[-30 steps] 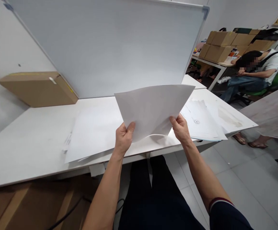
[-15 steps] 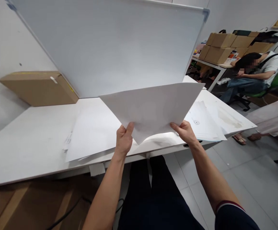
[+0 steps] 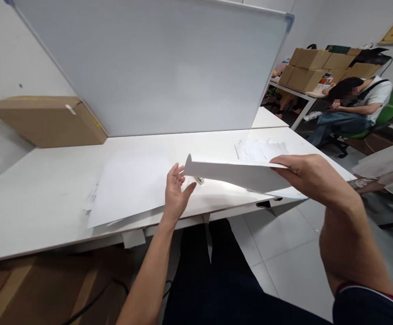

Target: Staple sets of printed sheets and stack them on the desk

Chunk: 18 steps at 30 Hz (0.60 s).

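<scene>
Desk (image 3: pixel 47 198): at its rear, board (image 3: pixel 166 67) is stood upright; carton (image 3: pixel 47 122) is set at rear L, beside the board. Paper sheets (image 3: pixel 132 189) are laid L of ctr, nr front edge; papers (image 3: pixel 259 150) are placed on R side. Between, a sm. item (image 3: pixel 199 180) is partly covered by raised sheet (image 3: pixel 233 175), held in R hand (image 3: pixel 310 174) over desk, w/ L hand (image 3: pixel 177 192) nr its L end. Far R, boxes (image 3: pixel 306 72) are stacked on 2nd table (image 3: pixel 300 90); person (image 3: pixel 369 99) is seated R of it.

Smooth matt white paper (image 3: pixel 233 174) right of the brown cardboard box (image 3: pixel 49 122); the counter (image 3: pixel 61 189) beneath that box, smooth, faintly glossy.
</scene>
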Motion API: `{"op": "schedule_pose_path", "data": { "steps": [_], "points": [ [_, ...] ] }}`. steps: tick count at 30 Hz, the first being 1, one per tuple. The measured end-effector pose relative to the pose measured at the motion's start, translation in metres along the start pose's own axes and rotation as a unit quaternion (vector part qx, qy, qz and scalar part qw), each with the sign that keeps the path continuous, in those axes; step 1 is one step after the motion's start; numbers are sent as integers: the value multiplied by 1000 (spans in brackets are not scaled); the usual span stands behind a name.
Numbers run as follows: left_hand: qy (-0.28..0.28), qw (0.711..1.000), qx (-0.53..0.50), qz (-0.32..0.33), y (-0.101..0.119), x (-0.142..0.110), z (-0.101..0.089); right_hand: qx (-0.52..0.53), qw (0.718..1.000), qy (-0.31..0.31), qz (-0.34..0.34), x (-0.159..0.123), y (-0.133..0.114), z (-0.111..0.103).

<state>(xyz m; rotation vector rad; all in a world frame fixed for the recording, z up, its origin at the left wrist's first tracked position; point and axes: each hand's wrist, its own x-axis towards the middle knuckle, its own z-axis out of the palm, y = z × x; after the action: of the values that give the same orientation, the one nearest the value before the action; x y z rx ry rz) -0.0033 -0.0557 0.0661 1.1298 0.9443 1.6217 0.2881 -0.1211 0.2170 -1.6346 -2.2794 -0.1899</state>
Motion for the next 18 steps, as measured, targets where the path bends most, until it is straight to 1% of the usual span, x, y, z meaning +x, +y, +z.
{"op": "schedule_pose_path", "data": {
  "steps": [1, 3, 7, 10, 13, 15, 17, 18],
  "points": [
    [1, 1000, 27, 8, -3, -1, -2, -24, 1000, -19, -3, 2, -2, 0],
    [-11, 998, 65, 0, -9, -5, -6, -58, 996, -65, -5, 8, -7, 4],
    [-94, 989, 102, -60, -24, -11, -13, -101, 980, -170, 16, 17, -20, 20],
    [-124, 980, 140, -72, -29, -12, -17, -112, 972, -203, 27, 18, -22, 23],
    [-124, 973, 185, -55, -24, -11, -15, -74, 978, -197, 10, 14, -13, 14],
    [-102, 977, 187, -31, -16, -10, -11, -28, 981, -193, 4, 10, -2, 6],
    [-80, 981, 175, 0, -8, -8, -6, 41, 975, -219, 24, 5, 10, 5],
    [-73, 982, 173, 13, -5, -7, -3, 92, 964, -245, 45, 2, 17, 8]
  ]
}}
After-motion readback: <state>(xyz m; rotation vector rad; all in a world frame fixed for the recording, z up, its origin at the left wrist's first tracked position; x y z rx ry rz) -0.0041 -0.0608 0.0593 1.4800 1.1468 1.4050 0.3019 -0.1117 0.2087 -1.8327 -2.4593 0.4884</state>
